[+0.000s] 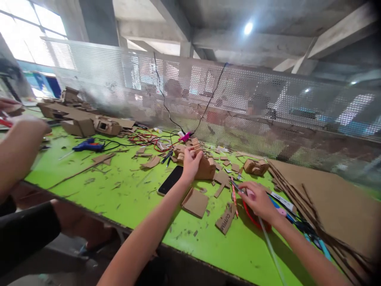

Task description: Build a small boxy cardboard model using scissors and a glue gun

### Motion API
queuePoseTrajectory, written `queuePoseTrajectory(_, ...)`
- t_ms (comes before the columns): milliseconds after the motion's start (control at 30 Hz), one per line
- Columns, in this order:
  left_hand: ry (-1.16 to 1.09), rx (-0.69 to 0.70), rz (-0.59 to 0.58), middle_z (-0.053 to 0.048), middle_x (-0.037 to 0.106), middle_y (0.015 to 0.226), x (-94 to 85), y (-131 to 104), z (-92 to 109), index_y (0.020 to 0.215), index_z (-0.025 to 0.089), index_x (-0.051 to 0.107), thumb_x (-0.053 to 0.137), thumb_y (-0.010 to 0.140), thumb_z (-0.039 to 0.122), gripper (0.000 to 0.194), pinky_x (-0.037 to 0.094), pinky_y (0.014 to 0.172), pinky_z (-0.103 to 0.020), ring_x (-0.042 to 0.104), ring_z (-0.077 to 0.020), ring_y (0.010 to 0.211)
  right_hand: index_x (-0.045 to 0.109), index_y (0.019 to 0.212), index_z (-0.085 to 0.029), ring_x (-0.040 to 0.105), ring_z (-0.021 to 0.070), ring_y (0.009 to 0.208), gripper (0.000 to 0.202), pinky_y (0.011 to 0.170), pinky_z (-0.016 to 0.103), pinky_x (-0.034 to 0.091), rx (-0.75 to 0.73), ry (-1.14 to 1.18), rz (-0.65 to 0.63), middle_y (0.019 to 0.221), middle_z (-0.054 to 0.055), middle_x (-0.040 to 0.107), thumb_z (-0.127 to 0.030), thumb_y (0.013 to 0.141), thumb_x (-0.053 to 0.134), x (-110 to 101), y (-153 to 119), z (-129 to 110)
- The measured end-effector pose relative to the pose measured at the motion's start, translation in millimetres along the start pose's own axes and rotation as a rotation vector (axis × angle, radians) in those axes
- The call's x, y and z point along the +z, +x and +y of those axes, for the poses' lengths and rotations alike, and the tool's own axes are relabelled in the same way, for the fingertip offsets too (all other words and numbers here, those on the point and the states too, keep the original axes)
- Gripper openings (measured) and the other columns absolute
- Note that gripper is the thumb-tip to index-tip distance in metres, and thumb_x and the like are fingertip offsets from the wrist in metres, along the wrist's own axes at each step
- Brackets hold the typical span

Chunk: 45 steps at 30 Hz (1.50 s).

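Observation:
My left hand (190,162) is closed, its fingertips pinching a small ridged cardboard piece (195,144) at a brown cardboard model (206,170) with rounded parts. Part of that model is hidden behind the hand. My right hand (258,199) is wrapped round a slim tool with a grey tip (235,185) and a pale pink part; its exact kind is unclear. A long translucent stick (272,254) runs from under this hand toward the front edge. Close to the tip lie a pink pencil (234,198) and a T-shaped cardboard piece (222,180). Below is a printed cardboard scrap (225,219).
A black phone (171,180) and a square cardboard piece (195,202) lie beside my left forearm. Leftward are a blue glue gun (88,145), cables and cardboard models (79,123). Another person's arm (20,139) reaches in. A cardboard sheet (333,202) and thin strips lie right.

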<state>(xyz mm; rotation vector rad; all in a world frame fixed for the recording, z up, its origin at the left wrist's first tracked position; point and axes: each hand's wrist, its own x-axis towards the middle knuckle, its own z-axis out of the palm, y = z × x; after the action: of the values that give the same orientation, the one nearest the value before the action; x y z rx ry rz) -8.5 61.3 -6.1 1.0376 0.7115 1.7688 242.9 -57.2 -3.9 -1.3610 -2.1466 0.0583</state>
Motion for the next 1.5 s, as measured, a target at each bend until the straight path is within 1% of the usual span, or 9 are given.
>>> queuePoseTrajectory(233,0.044,0.033,-0.037,0.009,0.055,0.062,2.0,1.2,-2.0,0.112,0.021,0.035,0.064,0.077,0.016,0.045,0.046,0.059,-0.022,0.061,-0.0115,0.058,0.044,0.127,-0.024,0.05,0.0292,0.122,0.067,0.102,0.048,0.039,0.13,0.3,0.006,0.127,0.012,0.055,-0.044,0.069,0.073,35.9,81.7,16.2)
queuePoseTrajectory(333,0.075,0.043,-0.065,0.009,0.055,0.061,3.7,-0.5,4.3,0.111,0.021,0.036,0.062,0.078,0.012,0.043,0.045,0.06,-0.022,0.06,-0.0114,0.058,0.033,0.136,-0.023,0.042,0.0313,0.13,0.09,0.107,0.051,0.034,0.143,0.347,-0.075,0.137,0.015,0.047,-0.044,0.061,0.078,57.9,102.3,20.1)
queuePoseTrajectory(433,0.094,0.048,-0.084,0.008,0.056,0.061,7.9,-4.8,13.2,0.11,0.02,0.039,0.063,0.077,0.012,0.042,0.043,0.058,-0.021,0.058,-0.0114,0.056,0.031,0.138,-0.023,0.049,0.0317,0.125,0.093,0.103,0.052,0.039,0.188,0.425,-0.094,0.129,0.015,0.054,-0.045,0.061,0.078,73.1,111.5,23.3)
queuePoseTrajectory(600,0.074,0.015,-0.06,0.005,0.059,0.064,16.2,-9.9,23.3,0.098,0.019,0.047,0.068,0.074,0.019,0.031,0.045,0.06,-0.022,0.061,-0.0128,0.06,0.051,0.123,-0.024,0.059,0.0301,0.111,0.061,0.1,0.051,0.042,0.148,0.425,-0.047,0.114,0.01,0.063,-0.047,0.07,0.071,72.5,104.0,32.8)
queuePoseTrajectory(867,-0.042,-0.007,-0.1,0.002,0.062,0.067,18.6,-11.2,24.2,0.082,0.018,0.051,0.074,0.069,0.028,0.029,0.045,0.058,-0.021,0.06,-0.011,0.059,0.018,0.147,-0.027,0.029,0.0304,0.139,0.117,0.111,0.049,0.028,0.191,0.423,-0.131,0.148,0.017,0.034,-0.051,0.053,0.083,84.4,102.6,38.4)
queuePoseTrajectory(1000,-0.061,-0.047,-0.142,0.002,0.063,0.068,16.8,-11.6,20.6,0.077,0.018,0.049,0.077,0.066,0.034,0.034,0.047,0.059,-0.022,0.061,-0.0116,0.06,0.038,0.136,-0.021,0.047,0.0301,0.126,0.1,0.105,0.048,0.038,0.172,0.589,-0.082,0.135,0.016,0.049,-0.046,0.051,0.084,93.1,117.0,17.2)
queuePoseTrajectory(1167,0.0,-0.03,-0.193,0.006,0.058,0.058,12.4,-11.3,17.0,0.089,0.02,0.047,0.078,0.064,0.037,0.043,0.043,0.053,-0.021,0.058,-0.0115,0.053,0.057,0.111,-0.019,0.062,0.0272,0.104,0.07,0.095,0.046,0.048,0.164,0.639,-0.035,0.111,0.01,0.066,-0.04,0.05,0.085,81.3,115.6,-5.3)
queuePoseTrajectory(1300,-0.038,-0.037,-0.255,0.008,0.057,0.055,12.3,-14.2,21.4,0.098,0.021,0.045,0.078,0.063,0.04,0.052,0.041,0.053,-0.021,0.057,-0.0114,0.051,0.059,0.108,-0.019,0.066,0.0284,0.093,0.064,0.086,0.047,0.054,0.298,0.654,0.057,0.104,0.01,0.068,-0.041,0.053,0.083,57.4,92.5,-8.3)
queuePoseTrajectory(1500,-0.122,-0.084,-0.285,-0.001,0.068,0.078,20.5,-23.3,32.5,0.094,0.017,0.06,0.083,0.055,0.046,0.054,0.047,0.068,-0.026,0.063,-0.0146,0.07,0.056,0.117,-0.023,0.065,0.031,0.102,0.07,0.085,0.045,0.056,0.471,0.666,0.252,0.112,0.008,0.068,-0.046,0.057,0.082,26.0,27.6,-8.9)
